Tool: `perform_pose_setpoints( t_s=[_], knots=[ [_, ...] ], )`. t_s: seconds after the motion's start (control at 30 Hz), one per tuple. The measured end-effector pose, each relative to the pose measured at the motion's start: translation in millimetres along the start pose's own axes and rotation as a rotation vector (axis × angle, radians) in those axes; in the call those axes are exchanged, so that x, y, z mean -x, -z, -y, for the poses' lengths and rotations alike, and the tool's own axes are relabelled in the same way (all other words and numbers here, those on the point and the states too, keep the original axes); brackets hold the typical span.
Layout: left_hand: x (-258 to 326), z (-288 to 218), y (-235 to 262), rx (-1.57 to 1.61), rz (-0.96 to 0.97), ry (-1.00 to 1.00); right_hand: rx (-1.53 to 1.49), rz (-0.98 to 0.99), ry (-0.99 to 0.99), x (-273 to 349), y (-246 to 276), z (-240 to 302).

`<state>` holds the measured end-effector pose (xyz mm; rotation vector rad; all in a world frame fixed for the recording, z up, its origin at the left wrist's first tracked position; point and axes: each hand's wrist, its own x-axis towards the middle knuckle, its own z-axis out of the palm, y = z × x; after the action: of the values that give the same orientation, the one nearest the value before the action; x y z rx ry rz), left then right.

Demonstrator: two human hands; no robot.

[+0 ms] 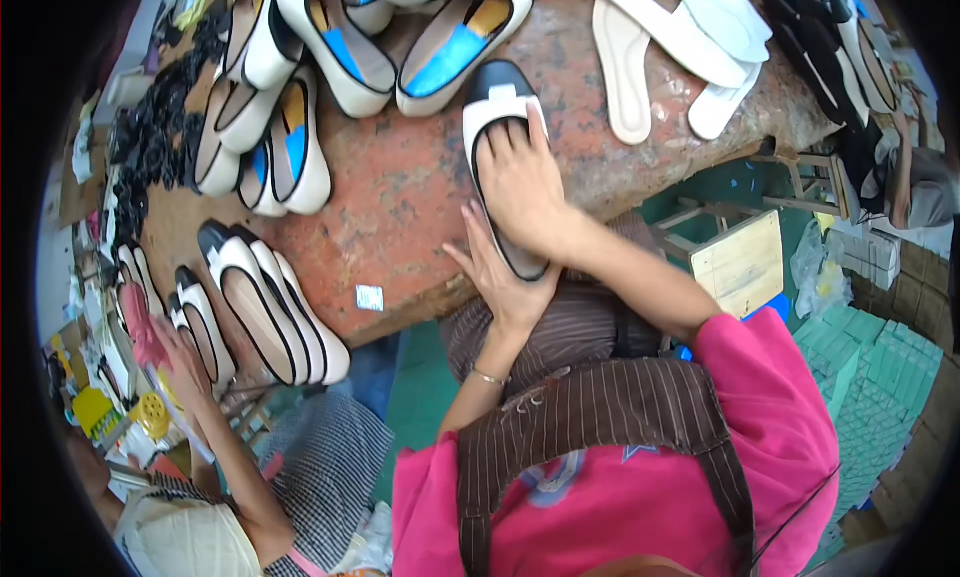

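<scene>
A white slip-on flat shoe with black trim and a black toe lies on the table in front of me, its toe pointing away. My right hand reaches into its opening: several fingers press down inside, while one lies along the right rim, so the hand grips the shoe. Around the heel, my left hand cups the shoe from the left side and behind, its fingers partly spread. The fingertips inside the shoe are hidden, and the hands cover much of the insole.
Several white shoes, some with blue patches inside, stand at the back left. More shoes line the left edge. Loose insoles lie at the back right. A co-worker's hand is at the left; a wooden stool stands right.
</scene>
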<state>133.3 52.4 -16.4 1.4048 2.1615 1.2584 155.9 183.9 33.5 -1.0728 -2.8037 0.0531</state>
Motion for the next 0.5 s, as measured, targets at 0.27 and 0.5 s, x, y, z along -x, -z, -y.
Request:
perform_pose_setpoints(
  t_s=[0.27,0.5],
  knots=[
    [-3.8,-10.1,2.2,-0.056,0.039,0.039,0.037,0.143,0.016,-24.7,-15.9,-15.5],
    [-5.6,-15.3,2.6,-0.065,0.071,0.006,0.063,0.305,0.077,-31.2,-8.2,-27.0]
  ],
)
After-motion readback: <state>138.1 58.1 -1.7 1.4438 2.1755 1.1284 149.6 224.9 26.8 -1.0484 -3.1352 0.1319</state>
